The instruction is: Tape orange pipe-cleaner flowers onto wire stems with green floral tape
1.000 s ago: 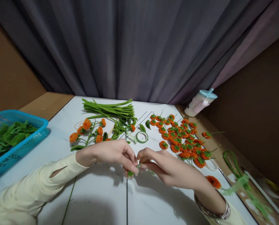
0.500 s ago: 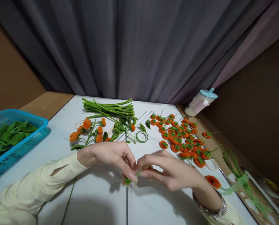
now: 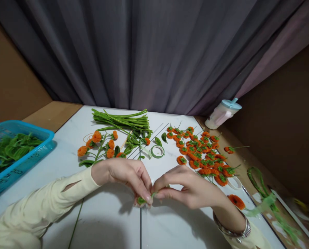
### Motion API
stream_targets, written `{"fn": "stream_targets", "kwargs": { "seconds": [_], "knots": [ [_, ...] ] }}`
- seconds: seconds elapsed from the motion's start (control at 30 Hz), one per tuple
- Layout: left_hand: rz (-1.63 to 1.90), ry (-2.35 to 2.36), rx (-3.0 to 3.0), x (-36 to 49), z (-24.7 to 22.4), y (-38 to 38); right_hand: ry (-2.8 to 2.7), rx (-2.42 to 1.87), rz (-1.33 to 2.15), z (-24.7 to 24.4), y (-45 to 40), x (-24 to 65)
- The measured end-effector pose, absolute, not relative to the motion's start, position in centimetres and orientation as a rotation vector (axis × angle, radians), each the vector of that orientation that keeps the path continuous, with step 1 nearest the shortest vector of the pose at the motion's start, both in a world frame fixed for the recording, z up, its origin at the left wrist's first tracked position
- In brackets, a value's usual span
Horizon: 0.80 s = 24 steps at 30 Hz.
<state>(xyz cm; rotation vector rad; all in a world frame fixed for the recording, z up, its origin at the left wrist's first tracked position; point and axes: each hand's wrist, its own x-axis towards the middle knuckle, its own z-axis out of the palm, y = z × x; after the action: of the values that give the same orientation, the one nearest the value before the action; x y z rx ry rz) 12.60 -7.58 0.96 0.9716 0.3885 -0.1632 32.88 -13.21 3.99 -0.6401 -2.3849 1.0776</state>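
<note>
My left hand is closed in a pinch above the near middle of the table. Between its thumb and fingers sits a small fuzzy green leaf, mostly covered by the fingertips. My right hand meets it fingertip to fingertip, pinching a thin light-green strip that runs to the leaf; whether it is tape or stem I cannot tell. Beyond the hands lie a roll of green floral tape and loose green leaves. An assembled branch of orange chenille flowers rests behind my left wrist.
A bundle of green chenille stems lies at the back. Many orange flower heads spread over the right side. A blue basket of leaves stands left. At right are a lidded cup, a white ring and green scraps.
Both hands stay together with the leaf and strip between them. My left wrist has shifted slightly right and down, and the fingertips have moved a little. Objects on the table have not moved.
</note>
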Motion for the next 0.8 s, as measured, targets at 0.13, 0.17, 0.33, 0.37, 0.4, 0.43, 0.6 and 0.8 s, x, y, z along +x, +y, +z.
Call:
{"fn": "stream_targets", "kwargs": {
  "seconds": [0.13,0.17,0.33,0.37,0.4,0.43,0.6,0.8],
  "knots": [
    [-0.183,0.426,0.983,12.63,0.98,-7.59,-2.364,-0.638,1.134,4.26,-13.24,32.74],
    [-0.187,0.436,0.984,12.64,0.97,-7.59,-2.355,-0.642,1.135,4.34,-13.28,32.7],
    [-0.186,0.448,0.99,12.69,0.8,-7.58,-2.323,-0.67,1.1,4.67,-13.5,32.58],
    [-0.183,0.444,0.99,12.7,0.76,-7.58,-2.311,-0.677,1.106,4.68,-13.55,32.55],
    [-0.18,0.441,0.993,12.7,0.72,-7.58,-2.297,-0.682,1.116,4.68,-13.6,32.49],
    [-0.179,0.44,0.997,12.69,0.69,-7.57,-2.281,-0.688,1.125,4.65,-13.66,32.41],
    [-0.188,0.453,1.02,12.66,0.79,-7.58,-2.236,-0.789,1.169,4.41,-13.96,31.9],
    [-0.175,0.442,1.007,12.58,0.99,-7.58,-2.218,-0.766,1.265,4.31,-13.83,32.12]
  ]
}}
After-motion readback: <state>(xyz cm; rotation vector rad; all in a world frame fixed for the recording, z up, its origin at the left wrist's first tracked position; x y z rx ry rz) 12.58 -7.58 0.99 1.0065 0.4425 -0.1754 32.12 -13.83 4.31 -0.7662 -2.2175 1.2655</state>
